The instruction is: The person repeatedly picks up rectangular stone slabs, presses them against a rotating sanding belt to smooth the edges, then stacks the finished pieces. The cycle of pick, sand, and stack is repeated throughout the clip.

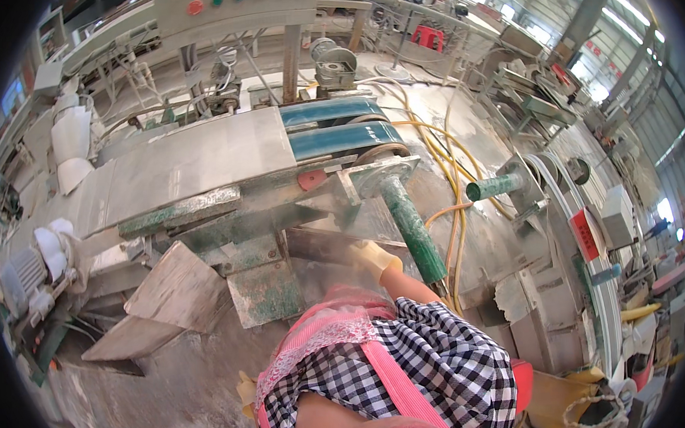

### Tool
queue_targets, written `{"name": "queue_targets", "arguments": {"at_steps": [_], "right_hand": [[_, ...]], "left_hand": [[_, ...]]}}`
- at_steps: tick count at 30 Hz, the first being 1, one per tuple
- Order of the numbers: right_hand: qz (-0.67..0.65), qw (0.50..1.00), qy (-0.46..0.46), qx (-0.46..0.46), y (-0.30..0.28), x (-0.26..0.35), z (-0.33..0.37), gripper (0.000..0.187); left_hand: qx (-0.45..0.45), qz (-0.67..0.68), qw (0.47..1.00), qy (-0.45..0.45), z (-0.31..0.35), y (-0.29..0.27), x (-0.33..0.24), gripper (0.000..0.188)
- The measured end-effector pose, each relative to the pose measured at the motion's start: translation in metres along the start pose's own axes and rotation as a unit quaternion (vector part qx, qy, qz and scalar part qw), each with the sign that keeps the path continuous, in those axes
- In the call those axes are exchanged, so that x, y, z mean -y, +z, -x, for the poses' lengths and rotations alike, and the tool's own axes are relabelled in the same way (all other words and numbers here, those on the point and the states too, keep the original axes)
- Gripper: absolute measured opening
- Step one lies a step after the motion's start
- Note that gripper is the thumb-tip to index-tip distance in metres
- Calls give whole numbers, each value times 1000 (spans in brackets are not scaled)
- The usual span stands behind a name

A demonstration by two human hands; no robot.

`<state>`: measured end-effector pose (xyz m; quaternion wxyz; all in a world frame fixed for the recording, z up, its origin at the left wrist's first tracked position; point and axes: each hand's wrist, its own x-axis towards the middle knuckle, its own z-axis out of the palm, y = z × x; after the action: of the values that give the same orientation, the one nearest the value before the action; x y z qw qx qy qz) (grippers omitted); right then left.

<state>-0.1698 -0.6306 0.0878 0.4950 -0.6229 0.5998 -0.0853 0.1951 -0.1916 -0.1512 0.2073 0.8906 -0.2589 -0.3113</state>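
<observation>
My right hand (375, 259), in a pale yellow glove, reaches forward in front of my body. Its fingers are blurred beside the end of a dull brown, board-like piece (317, 245), and I cannot tell whether they touch or grip it. Just right of that forearm a green, worn roller (415, 233) slants down from a metal bracket. At my left side only a strip of yellow glove shows of my left hand (247, 392); its fingers are hidden behind my pink apron (309, 324) and checked clothing.
A grey machine bed (192, 160) with blue belts (342, 140) runs across ahead. Broken slabs (177, 288) lean at the left, near a motor (26, 273). Yellow hoses (450, 177) trail over the floor. Another roller frame (527, 185) stands right, and a control panel (227, 11) hangs at the top.
</observation>
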Motion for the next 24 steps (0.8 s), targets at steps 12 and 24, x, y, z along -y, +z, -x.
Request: {"name": "queue_targets", "arguments": {"at_steps": [12,24], "right_hand": [[-266,937,-200,-109,-49,155,-91,50],[219,856,-255,-393,-48,124,-267,48]], "left_hand": [[-51,450,891,18,-138,-135,-221,45],[-173,52,953,245,-316,-146,-543,52]]}}
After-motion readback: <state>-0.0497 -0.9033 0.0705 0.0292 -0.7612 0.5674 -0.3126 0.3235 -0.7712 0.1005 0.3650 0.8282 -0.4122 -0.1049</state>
